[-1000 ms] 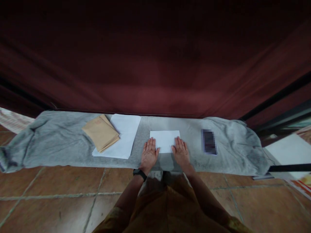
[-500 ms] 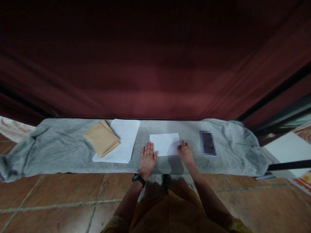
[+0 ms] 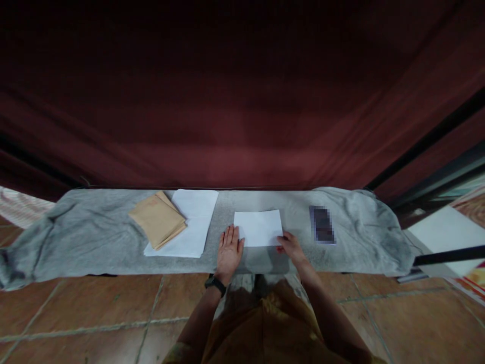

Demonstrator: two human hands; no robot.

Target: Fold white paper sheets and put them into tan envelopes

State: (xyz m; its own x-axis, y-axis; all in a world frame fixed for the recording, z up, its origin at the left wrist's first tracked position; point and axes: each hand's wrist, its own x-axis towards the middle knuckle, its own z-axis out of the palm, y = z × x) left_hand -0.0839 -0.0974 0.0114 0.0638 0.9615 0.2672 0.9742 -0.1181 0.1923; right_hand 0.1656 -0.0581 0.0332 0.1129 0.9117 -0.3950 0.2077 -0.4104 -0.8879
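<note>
Head camera, inspected from my remote station: one white sheet (image 3: 258, 228) lies on a grey cloth (image 3: 106, 237) directly before the person, between the two hands. I record the left hand (image 3: 228, 255) as spread flat, palm down, fingers extended, with its thumb side at the sheet's left edge. I record the right hand (image 3: 292, 246) as bent at the fingers, touching the near right corner; whether thumb and fingers pinch the paper I cannot tell. The hands stand apart from each other.

To the left I note a stack of white paper (image 3: 199, 217), with brown envelopes (image 3: 156, 220) laid askew over its left part. The top envelope carries a faint reddish mark near its far edge, too small for me to read. To the right of the right hand, a dark rectangular object (image 3: 323, 224) lies on the cloth; its face is pixelated, so any lettering is unreadable.

A black wristband (image 3: 215, 285) is worn on the left wrist, its make too small to establish. At the far right, below a white panel (image 3: 439, 237), I see red and orange printed matter (image 3: 476, 285), cut off by the frame and illegible to me.
</note>
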